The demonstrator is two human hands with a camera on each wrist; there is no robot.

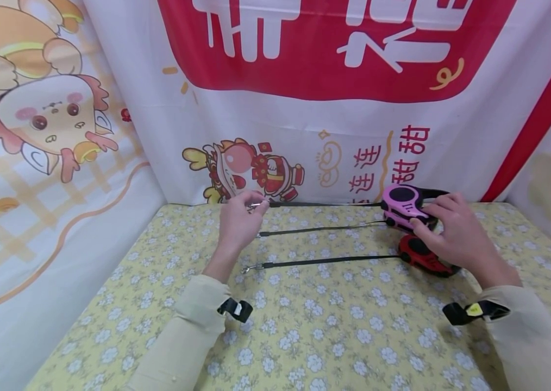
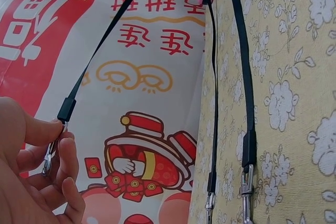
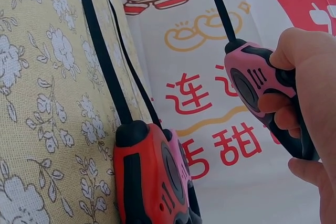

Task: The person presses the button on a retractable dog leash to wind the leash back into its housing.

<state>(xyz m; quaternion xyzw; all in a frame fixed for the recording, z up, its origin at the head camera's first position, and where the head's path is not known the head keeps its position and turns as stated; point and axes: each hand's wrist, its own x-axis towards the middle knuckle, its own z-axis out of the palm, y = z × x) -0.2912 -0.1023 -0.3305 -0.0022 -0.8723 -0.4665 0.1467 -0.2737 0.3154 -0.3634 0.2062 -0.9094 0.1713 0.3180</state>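
My right hand (image 1: 458, 233) grips a pink and black retractable dog leash (image 3: 244, 72) by its handle, lifted off the cloth. At the strap's other end my left hand (image 1: 240, 222) pinches the metal clip (image 2: 49, 157) between thumb and fingers. Between the hands the black strap (image 2: 100, 48) runs taut. A red and black retractable leash (image 3: 144, 169) lies on the table, its strap drawn out leftward to a metal clip (image 1: 252, 267). Another pink leash (image 3: 178, 150) lies just behind the red one, partly hidden by it, with its strap (image 1: 319, 229) also stretched out left.
A yellow floral cloth (image 1: 314, 326) covers the table. Behind it hangs a white printed curtain (image 1: 344, 119) with red characters and cartoon figures, close to both hands. Another printed sheet (image 1: 60, 217) hangs along the left side. Each sleeve has a black strap around the wrist.
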